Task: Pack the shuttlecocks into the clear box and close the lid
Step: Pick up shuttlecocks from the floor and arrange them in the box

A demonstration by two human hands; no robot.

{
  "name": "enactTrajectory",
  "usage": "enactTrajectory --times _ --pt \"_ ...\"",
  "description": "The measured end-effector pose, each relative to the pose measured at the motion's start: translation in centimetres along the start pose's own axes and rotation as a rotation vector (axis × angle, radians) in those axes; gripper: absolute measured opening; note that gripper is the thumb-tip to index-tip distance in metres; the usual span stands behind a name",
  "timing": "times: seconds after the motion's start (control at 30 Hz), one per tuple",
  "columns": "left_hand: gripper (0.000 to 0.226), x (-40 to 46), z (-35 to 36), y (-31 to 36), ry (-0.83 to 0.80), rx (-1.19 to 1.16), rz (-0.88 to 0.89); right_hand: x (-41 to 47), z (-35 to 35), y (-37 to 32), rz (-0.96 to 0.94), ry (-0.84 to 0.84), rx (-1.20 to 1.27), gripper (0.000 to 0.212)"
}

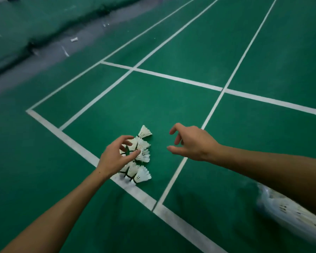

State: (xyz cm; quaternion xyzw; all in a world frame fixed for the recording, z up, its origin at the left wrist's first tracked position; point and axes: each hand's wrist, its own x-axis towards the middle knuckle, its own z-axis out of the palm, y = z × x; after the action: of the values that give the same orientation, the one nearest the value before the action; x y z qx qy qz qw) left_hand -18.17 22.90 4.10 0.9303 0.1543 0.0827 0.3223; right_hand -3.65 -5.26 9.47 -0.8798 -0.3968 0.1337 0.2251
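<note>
Several white feather shuttlecocks [141, 156] lie in a loose pile on the green court floor, across a white line. My left hand [115, 156] is down on the pile, its fingers and thumb curled round shuttlecocks at the pile's top. One shuttlecock [144, 132] lies apart at the far end. My right hand [192, 141] hovers to the right of the pile with its fingers loosely curled, holding nothing. At the lower right, under my right forearm, a blurred clear box [288, 214] shows white shuttlecocks inside. Its lid cannot be made out.
White court lines [173, 77] cross the green floor around the pile. A grey strip of floor [66, 52] and a green padded wall run along the far left, with small white bits of litter [74, 39] there.
</note>
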Motion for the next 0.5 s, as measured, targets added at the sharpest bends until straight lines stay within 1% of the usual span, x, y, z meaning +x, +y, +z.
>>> enactTrajectory --times 0.13,0.2,0.27,0.33,0.4,0.5 --pt "0.06 -2.3 1.0 -6.3 -0.08 0.133 -0.051 3.0 6.9 -1.1 0.011 -0.036 0.088 0.05" --pt "0.062 -2.7 2.0 -8.1 -0.111 0.27 -0.041 3.8 10.1 -1.7 0.035 -0.081 0.123 0.05" --pt "0.06 -2.3 3.0 -9.1 -0.124 0.402 -0.018 4.3 13.3 -2.5 0.054 -0.14 0.146 0.053" --pt "0.057 -1.6 3.8 -9.4 -0.177 0.429 -0.01 4.4 16.1 -3.4 0.074 -0.175 0.164 0.056" --pt "0.057 -0.9 4.4 -9.9 -0.217 0.496 0.022 4.5 18.4 -4.2 0.107 -0.183 0.197 0.057" --pt "0.058 0.1 4.5 -10.5 -0.216 0.696 0.13 4.5 20.5 -5.2 0.147 -0.162 0.216 0.051"
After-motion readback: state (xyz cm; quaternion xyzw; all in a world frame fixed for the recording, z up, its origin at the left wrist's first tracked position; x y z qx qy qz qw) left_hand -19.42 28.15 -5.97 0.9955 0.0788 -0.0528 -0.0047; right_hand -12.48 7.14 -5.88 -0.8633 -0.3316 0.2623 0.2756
